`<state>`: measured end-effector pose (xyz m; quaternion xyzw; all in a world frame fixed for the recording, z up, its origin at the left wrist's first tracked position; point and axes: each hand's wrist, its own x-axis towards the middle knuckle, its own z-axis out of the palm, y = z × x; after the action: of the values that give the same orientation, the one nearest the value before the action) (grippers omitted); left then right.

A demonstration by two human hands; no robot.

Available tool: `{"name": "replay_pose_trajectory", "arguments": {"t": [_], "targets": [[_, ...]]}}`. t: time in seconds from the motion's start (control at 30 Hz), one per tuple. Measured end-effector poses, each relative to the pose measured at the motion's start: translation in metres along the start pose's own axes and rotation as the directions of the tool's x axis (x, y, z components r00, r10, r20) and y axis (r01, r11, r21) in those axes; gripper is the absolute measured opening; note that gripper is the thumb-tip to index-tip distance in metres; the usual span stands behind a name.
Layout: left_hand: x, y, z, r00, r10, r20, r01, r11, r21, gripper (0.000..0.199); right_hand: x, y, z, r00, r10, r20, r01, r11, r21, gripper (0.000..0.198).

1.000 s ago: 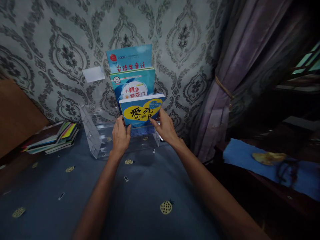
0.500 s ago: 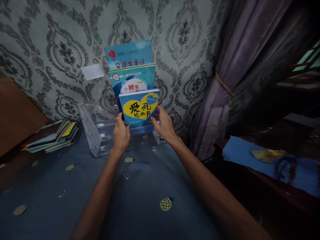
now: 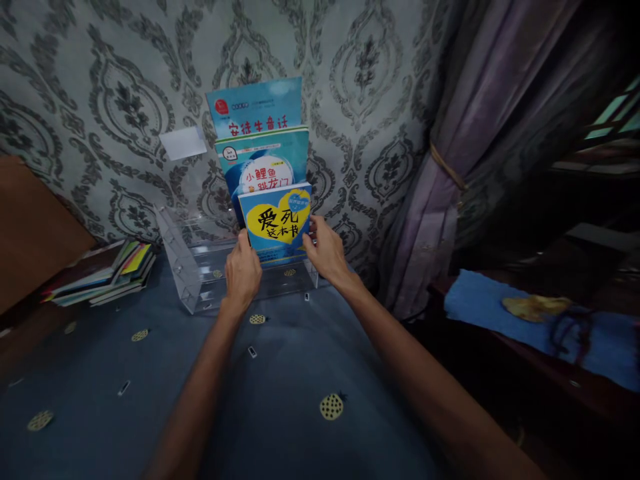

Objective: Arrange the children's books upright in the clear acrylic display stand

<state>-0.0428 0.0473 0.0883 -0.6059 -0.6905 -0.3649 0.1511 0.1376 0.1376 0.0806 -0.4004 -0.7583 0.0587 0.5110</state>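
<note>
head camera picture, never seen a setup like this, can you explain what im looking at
There is no machine here: a person works with two bare hands, and the camera, worn on the head, looks forward and down at them. The left hand and right hand hold a blue book with a yellow heart by its sides. Behind it, two more blue books stand one behind the other. A clear stand sits on the blue tablecloth, which has pineapple prints. To its left lies a pile of books. Whether the held book touches the stand is hard to tell.
</note>
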Motion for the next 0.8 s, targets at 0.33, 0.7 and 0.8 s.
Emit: {"name": "replay_pose_trajectory", "arguments": {"t": [0.33,0.7,0.8], "targets": [[-0.002,0.005,0.005,0.999,0.035,0.007,-0.035,0.993,0.11,0.047,-0.003,0.006,0.004,0.993,-0.013,-0.12,0.009,0.999,-0.032,0.032],[-0.002,-0.004,0.019,0.997,0.066,-0.028,-0.066,0.998,0.014,0.059,0.001,0.006,0.008,0.995,0.051,-0.086,-0.047,0.997,0.057,0.036],[-0.001,-0.006,0.02,0.998,0.064,-0.015,-0.064,0.997,-0.033,0.059,0.002,0.007,0.009,0.994,0.064,-0.092,-0.058,0.996,0.067,0.031]]}}
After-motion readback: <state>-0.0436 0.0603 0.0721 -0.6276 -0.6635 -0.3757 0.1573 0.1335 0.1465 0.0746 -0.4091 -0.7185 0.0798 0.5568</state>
